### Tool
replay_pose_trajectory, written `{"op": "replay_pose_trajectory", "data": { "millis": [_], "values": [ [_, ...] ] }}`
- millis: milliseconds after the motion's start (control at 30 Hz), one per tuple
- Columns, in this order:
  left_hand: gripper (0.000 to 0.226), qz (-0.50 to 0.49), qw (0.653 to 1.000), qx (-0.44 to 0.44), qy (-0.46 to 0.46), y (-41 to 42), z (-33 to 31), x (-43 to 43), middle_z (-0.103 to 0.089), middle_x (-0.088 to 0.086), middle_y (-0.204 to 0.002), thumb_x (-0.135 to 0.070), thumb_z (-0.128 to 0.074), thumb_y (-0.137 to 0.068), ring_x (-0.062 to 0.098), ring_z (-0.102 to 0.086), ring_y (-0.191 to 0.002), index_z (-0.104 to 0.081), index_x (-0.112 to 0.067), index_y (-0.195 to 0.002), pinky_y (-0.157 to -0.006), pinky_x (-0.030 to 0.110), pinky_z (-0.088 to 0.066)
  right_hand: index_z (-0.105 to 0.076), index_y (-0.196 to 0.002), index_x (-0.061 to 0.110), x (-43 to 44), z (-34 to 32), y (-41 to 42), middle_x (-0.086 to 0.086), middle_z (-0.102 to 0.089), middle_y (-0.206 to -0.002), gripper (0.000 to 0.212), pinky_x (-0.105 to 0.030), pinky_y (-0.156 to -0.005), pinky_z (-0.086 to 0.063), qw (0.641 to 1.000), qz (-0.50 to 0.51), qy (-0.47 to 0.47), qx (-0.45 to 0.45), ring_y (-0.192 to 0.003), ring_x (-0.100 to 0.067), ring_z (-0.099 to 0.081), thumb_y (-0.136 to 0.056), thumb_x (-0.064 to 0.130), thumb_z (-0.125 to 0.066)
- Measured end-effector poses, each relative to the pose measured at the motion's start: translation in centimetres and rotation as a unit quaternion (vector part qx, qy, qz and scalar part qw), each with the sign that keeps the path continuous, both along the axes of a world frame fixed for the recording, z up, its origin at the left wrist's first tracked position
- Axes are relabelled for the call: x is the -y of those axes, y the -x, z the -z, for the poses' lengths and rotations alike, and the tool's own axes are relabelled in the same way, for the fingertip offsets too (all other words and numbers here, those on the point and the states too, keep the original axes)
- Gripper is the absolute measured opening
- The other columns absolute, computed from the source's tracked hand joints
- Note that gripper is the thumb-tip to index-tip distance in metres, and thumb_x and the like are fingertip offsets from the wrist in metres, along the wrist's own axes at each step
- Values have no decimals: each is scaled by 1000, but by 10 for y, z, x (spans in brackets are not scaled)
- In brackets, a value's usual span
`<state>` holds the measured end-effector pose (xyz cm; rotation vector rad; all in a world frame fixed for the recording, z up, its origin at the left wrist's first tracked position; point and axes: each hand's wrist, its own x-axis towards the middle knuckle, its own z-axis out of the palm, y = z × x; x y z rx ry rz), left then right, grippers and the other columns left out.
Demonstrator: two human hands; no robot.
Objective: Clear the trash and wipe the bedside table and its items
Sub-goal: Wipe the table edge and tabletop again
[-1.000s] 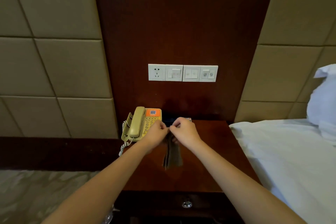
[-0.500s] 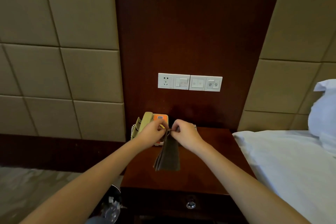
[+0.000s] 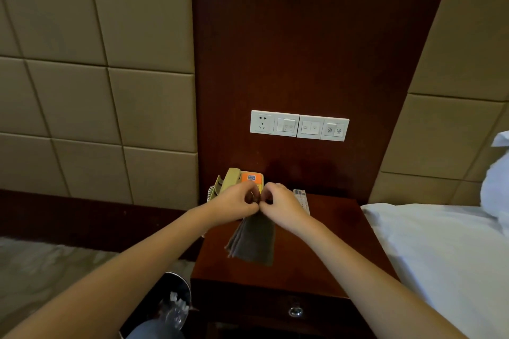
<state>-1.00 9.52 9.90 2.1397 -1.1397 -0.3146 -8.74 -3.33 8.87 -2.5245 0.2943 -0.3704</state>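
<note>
A folded grey-brown cloth (image 3: 253, 239) hangs over the dark wooden bedside table (image 3: 325, 250). My left hand (image 3: 234, 205) and my right hand (image 3: 283, 206) pinch its top edge together, fingertips touching. Behind my left hand stands a beige telephone (image 3: 234, 180) with an orange panel, partly hidden. A white remote control (image 3: 301, 199) lies on the table just beyond my right hand.
A bin with a clear liner and white scraps (image 3: 170, 303) stands on the floor left of the table. A white bed (image 3: 446, 256) and pillow (image 3: 495, 184) lie to the right. A socket and switch strip (image 3: 298, 126) is on the wooden wall panel. The drawer has a round knob (image 3: 295, 311).
The view has pulled back, so the bin and the remote control now show. Both hands keep the cloth by its top edge, raised a little above the table.
</note>
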Motion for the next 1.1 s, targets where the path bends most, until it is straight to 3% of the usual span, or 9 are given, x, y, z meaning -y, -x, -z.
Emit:
{"op": "replay_pose_trajectory", "data": {
  "millis": [133, 267, 400, 533, 700, 800, 867, 967, 1100],
  "values": [
    [17, 5, 1000, -20, 17, -5, -2, -2, -62, 9, -99, -3, -54, -86, 22, -61, -93, -56, -17, -96, -77, 30, -51, -49, -96, 17, 5, 7, 3, 0, -50, -96, 17, -23, -64, -40, 992, -53, -91, -72, -87, -15, -52, -84, 13, -61],
    [17, 29, 999, -14, 2, -11, -6, -4, -61, 8, -97, 0, -51, -86, 18, -59, -94, -59, -12, -96, -75, 23, -47, -51, -90, 23, 19, 16, 3, -7, -53, -102, 20, -30, -68, -43, 987, -53, -76, -135, -87, -20, -56, -78, 20, -67],
    [22, 9, 999, -29, 22, -22, -9, -13, -61, 3, -96, 3, -51, -86, 14, -59, -92, -58, -17, -91, -71, 18, -47, -53, -84, 28, 25, 26, 4, 5, -53, -91, 18, -20, -67, -40, 985, -64, -103, -121, -84, -11, -54, -83, 18, -68],
    [19, -70, 997, -3, 25, -45, 1, -31, -63, 7, -95, 2, -52, -86, 20, -61, -87, -59, -13, -95, -71, 27, -52, -62, -85, 25, 24, 33, -2, 3, -59, -100, 5, -29, -81, -43, 992, -26, -119, -45, -100, -13, -54, -89, 27, -65],
    [23, -102, 995, -6, -9, -66, 30, -46, -65, 5, -95, 1, -55, -88, 19, -63, -91, -65, -9, -107, -81, 30, -51, -59, -90, 22, 5, 39, -18, 7, -58, -95, 4, -11, -66, -37, 998, -6, -56, -14, -97, -12, -55, -93, 20, -60],
    [20, -119, 993, -17, 2, -76, 38, -47, -64, 4, -86, 2, -54, -89, 19, -63, -82, -66, -7, -102, -73, 26, -52, -54, -117, 20, -6, 40, -26, 0, -60, -113, 24, -29, -80, -51, 998, 22, -51, 16, -103, -19, -59, -94, 14, -58],
    [20, -137, 987, -72, 40, -81, 43, -46, -65, 9, -95, 4, -51, -91, 20, -66, -80, -63, -9, -102, -75, 27, -57, -50, -128, 20, -11, 38, -32, 0, -58, -120, 34, -33, -87, -52, 999, 38, -7, 35, -108, -18, -58, -95, 14, -55],
    [26, -165, 968, -136, 130, -90, 51, -46, -66, 14, -102, 7, -53, -89, 25, -68, -91, -62, -17, -89, -85, 39, -56, -57, -107, 18, -12, 37, -43, 2, -57, -108, 12, -35, -82, -51, 990, 26, 105, 90, -97, -17, -58, -95, 18, -54],
    [31, -190, 965, -99, 148, -90, 76, -56, -66, 8, -92, 11, -51, -85, 25, -65, -94, -64, -17, -85, -86, 35, -54, -57, -103, 13, -12, 58, -46, -2, -54, -107, 11, -35, -79, -47, 965, -54, 234, 106, -97, -19, -53, -92, 13, -54]
  ]
}}
